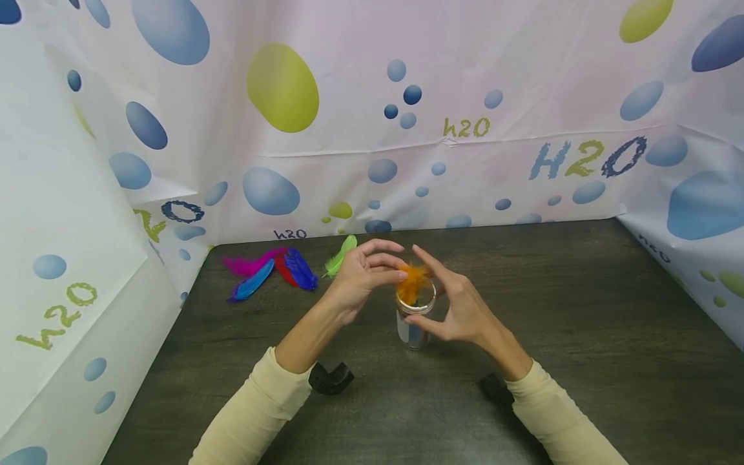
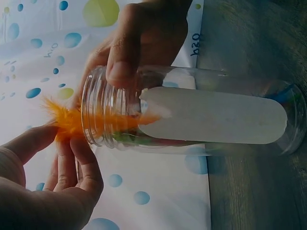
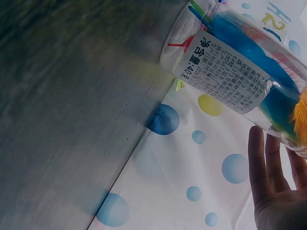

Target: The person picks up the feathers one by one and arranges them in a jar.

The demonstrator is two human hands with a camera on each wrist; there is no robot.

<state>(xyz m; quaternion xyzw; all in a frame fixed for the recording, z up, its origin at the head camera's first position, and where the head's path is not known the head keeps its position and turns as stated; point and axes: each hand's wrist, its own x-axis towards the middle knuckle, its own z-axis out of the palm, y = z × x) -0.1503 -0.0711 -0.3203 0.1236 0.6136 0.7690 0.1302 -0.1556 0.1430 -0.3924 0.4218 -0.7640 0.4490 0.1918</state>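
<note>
Upright on the dark table stands a clear jar [image 1: 414,332] with a pale label, holding several coloured feathers. My left hand [image 1: 363,274] pinches an orange feather [image 1: 413,284] between thumb and fingertips. The feather's lower part is inside the jar's mouth and its fluffy end sticks out above the rim, as the left wrist view shows. My right hand [image 1: 465,307] steadies the jar near its neck, its thumb [image 2: 122,67] at the near side and its fingers at the far side. Printed text covers the jar's label [image 3: 225,72] in the right wrist view.
Left of the jar lie a magenta feather [image 1: 247,266], a light blue feather [image 1: 254,282], a red feather [image 1: 283,268], a dark blue feather [image 1: 301,269] and a green feather [image 1: 340,257]. A patterned white sheet [image 1: 349,142] walls the table's back and sides.
</note>
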